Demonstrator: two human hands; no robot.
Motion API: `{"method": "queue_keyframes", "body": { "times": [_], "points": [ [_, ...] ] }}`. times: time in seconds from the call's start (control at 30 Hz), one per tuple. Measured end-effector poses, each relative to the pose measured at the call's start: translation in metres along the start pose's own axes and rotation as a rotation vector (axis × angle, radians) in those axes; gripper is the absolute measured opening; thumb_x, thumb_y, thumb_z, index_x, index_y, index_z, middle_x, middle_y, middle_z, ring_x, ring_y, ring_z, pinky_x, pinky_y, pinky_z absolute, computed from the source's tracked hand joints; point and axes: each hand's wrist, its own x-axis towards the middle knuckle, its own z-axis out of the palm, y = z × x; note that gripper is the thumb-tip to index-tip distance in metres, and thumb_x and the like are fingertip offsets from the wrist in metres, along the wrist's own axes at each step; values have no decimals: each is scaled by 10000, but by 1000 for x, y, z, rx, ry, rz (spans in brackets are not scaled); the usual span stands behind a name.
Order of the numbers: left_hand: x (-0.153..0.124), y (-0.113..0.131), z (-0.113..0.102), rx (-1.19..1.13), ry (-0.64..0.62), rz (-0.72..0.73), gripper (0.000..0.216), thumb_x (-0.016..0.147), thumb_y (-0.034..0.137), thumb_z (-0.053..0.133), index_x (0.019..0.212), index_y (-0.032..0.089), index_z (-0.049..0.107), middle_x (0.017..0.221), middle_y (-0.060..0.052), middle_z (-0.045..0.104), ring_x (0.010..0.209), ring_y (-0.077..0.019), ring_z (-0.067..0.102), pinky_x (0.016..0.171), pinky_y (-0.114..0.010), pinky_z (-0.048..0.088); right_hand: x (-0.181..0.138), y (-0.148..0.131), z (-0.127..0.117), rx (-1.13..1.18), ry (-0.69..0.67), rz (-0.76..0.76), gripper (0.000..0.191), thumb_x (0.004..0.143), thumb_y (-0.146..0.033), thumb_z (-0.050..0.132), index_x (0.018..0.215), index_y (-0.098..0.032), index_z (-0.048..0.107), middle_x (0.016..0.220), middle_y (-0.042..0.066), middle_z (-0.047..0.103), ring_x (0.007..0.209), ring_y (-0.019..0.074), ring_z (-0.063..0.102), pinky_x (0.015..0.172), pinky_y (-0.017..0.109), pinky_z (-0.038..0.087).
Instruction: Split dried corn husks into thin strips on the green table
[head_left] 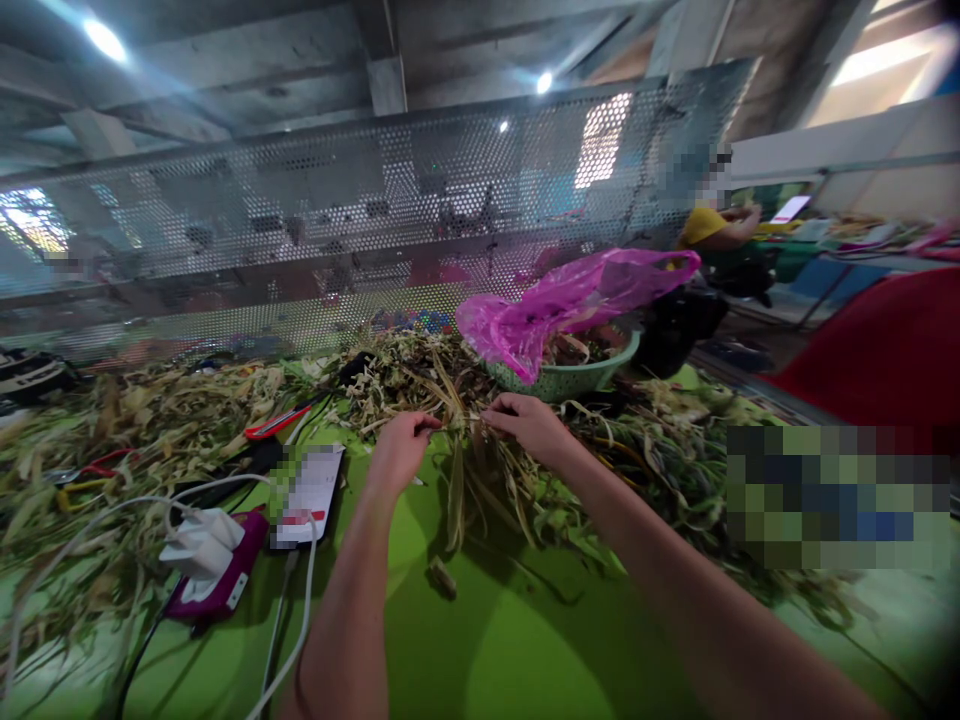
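Dried, straw-coloured plant stalks and leaves lie in a bunch on the green tabletop in front of me. My left hand is closed in a pinch at the left side of the bunch. Opposite it, my right hand pinches at the bunch's upper right. A thin pale strand appears to run between both sets of fingertips, though its ends are hidden by the fingers. Just behind my right hand stands a light green plastic basket with dried plant matter in it, and a pink plastic bag draped over its rim.
Left of my left arm lie a phone, a purple power strip with a white plug and cables, and a red-handled tool. More dried plants are heaped on both sides. A perforated metal screen rises behind. Another person sits at the right.
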Motion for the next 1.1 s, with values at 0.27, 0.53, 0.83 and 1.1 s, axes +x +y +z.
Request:
{"method": "queue_keyframes", "body": {
  "times": [0.27, 0.53, 0.83, 1.1],
  "points": [
    [-4, 8, -1, -205, -55, -65, 96, 753, 271, 621, 727, 185, 654, 667, -10, 624, 616, -149, 571, 617, -259, 418, -8, -12, 8, 604, 28, 219, 254, 603, -269, 694, 544, -187, 461, 593, -14, 585, 470, 78, 417, 448, 211, 329],
    [-10, 24, 11, -909, -69, -255, 182, 703, 313, 667, 773, 167, 583, 772, 2, 623, 613, -82, 534, 586, -212, 412, -7, -8, 14, 928, 34, 280, 153, 640, -180, 628, 640, -200, 476, 683, -13, 634, 528, 97, 551, 529, 224, 486],
    [-11, 34, 18, -949, -98, -127, 224, 728, 367, 633, 743, 189, 497, 793, -10, 614, 603, -85, 496, 580, -227, 407, -7, -8, 18, 978, 14, 288, 225, 680, -251, 722, 667, -196, 503, 657, -31, 606, 577, 114, 628, 648, 254, 540],
    [-7, 28, 19, -727, 104, -73, 205, 773, 378, 581, 748, 180, 534, 739, 6, 584, 651, -99, 523, 640, -230, 426, -9, -13, 16, 889, -9, 255, 325, 577, -331, 821, 634, -174, 542, 656, -22, 636, 524, 95, 576, 525, 218, 452]
  ]
}}
